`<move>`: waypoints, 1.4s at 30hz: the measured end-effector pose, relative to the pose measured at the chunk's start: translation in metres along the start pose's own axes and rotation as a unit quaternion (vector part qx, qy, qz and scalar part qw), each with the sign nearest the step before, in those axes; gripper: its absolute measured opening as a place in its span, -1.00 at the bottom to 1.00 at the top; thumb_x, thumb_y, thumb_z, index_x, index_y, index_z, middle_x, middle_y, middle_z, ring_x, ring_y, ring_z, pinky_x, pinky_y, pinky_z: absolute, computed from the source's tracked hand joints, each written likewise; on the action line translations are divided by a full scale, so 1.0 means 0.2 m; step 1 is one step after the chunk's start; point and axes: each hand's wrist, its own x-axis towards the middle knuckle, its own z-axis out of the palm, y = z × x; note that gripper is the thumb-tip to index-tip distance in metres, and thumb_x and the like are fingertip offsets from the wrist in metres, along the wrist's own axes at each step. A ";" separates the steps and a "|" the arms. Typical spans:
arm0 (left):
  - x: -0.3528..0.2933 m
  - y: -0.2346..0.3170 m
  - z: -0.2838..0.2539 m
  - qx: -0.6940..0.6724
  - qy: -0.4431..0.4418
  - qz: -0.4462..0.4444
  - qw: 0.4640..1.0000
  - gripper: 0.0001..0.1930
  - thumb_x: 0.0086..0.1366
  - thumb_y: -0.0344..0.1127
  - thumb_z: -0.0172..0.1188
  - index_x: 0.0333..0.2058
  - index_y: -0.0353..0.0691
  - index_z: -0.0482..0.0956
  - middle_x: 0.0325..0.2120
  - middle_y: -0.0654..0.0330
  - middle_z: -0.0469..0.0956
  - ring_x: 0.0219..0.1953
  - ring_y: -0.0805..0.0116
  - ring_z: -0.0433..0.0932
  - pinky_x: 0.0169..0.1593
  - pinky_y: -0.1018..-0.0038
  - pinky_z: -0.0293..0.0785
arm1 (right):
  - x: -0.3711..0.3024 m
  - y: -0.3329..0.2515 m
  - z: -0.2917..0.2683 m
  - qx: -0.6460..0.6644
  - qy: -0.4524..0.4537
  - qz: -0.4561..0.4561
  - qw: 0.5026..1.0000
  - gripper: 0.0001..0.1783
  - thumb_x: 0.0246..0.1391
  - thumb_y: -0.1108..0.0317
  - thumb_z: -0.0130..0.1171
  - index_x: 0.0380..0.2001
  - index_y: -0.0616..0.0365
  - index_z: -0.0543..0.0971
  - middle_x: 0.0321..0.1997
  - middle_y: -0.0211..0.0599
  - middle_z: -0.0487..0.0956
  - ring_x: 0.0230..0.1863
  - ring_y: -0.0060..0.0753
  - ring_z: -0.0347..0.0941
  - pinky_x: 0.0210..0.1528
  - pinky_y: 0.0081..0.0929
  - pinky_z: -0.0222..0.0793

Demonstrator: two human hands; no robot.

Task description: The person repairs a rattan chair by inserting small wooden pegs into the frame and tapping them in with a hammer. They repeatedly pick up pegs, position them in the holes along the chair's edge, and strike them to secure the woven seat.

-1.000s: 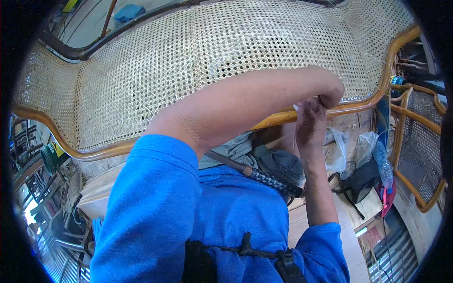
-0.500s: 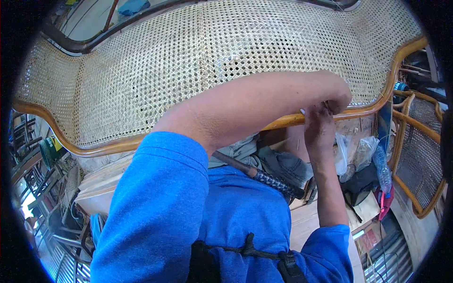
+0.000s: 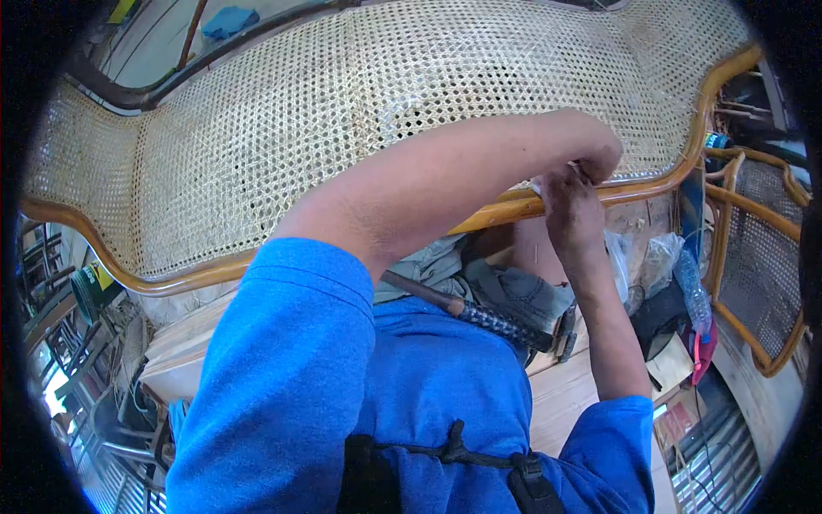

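Observation:
A woven cane panel in a curved, varnished wooden frame spreads out before me. My left arm reaches across it to the right, and my left hand bends down at the wrist over the panel's near edge. Its curled fingers are mostly hidden. Directly below, my right hand comes up from the near side, closed and touching the left one at the frame. A small pale bit shows beside the right fingers. What either hand grips is hidden.
A dark rod with a patterned grip lies across my lap. To the right are plastic bags, a clear bottle and another cane-panelled frame. A green can and stacked furniture parts stand at left.
Both hands have moved slightly left and up in the view, staying together at the frame's edge. The whole scene has shifted a little with my head.

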 end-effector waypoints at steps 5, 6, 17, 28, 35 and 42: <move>-0.12 0.05 -0.04 -0.065 0.023 -0.062 0.996 -0.74 -0.06 -0.30 0.16 -0.40 -0.34 0.61 -0.45 0.05 0.58 -0.45 0.23 0.49 -0.35 0.27 0.40 | -0.11 -0.33 -0.16 -0.010 -0.020 0.025 0.999 -0.66 -0.09 0.29 0.14 -0.18 0.14 0.47 -0.22 -0.06 0.51 -0.10 0.00 0.40 -0.05 -0.14 0.32; -0.12 0.07 -0.05 -0.068 0.033 -0.050 0.996 -0.74 -0.05 -0.29 0.17 -0.39 -0.34 0.61 -0.45 0.06 0.58 -0.44 0.23 0.49 -0.35 0.27 0.40 | -0.27 -0.37 -0.11 0.100 -0.148 0.032 0.983 -0.64 -0.04 0.23 0.12 -0.16 0.15 0.46 -0.18 -0.05 0.50 -0.07 0.02 0.39 -0.03 -0.15 0.30; -0.03 -0.05 0.00 -0.067 0.031 -0.005 0.997 -0.69 -0.12 -0.26 0.25 -0.38 -0.33 0.57 -0.47 0.07 0.56 -0.46 0.27 0.48 -0.37 0.33 0.38 | -0.54 -0.28 -0.48 0.260 -0.275 0.254 0.890 -0.62 0.06 0.17 0.06 -0.14 0.22 0.40 -0.39 0.07 0.49 -0.29 0.11 0.46 -0.26 -0.19 0.35; -0.02 -0.12 0.05 -0.139 0.048 0.009 0.989 -0.73 -0.11 -0.21 0.30 -0.50 -0.30 0.58 -0.62 0.19 0.52 -0.53 0.35 0.42 -0.44 0.35 0.32 | -0.50 -0.14 -0.49 0.259 -0.201 0.358 0.874 -0.78 0.05 0.31 0.04 -0.30 0.23 0.38 -0.71 -0.23 0.42 -0.71 -0.37 0.41 -0.58 -0.42 0.32; 0.05 -0.18 0.07 -0.177 0.016 0.000 0.984 -0.70 -0.12 -0.17 0.25 -0.46 -0.30 0.59 -0.54 0.17 0.51 -0.49 0.30 0.43 -0.40 0.28 0.35 | -0.51 -0.14 -0.41 0.159 -0.059 0.279 0.945 -0.68 -0.09 0.37 0.17 -0.23 0.20 0.41 -0.58 -0.23 0.49 -0.50 -0.30 0.50 -0.43 -0.40 0.36; -0.03 -0.10 0.04 -0.106 0.049 -0.009 0.993 -0.74 -0.15 -0.21 0.33 -0.51 -0.27 0.58 -0.62 0.22 0.52 -0.57 0.34 0.41 -0.48 0.37 0.33 | -0.45 -0.15 -0.44 0.177 -0.177 0.307 0.918 -0.69 0.06 0.24 0.08 -0.19 0.22 0.41 -0.61 -0.07 0.47 -0.54 -0.09 0.48 -0.46 -0.28 0.34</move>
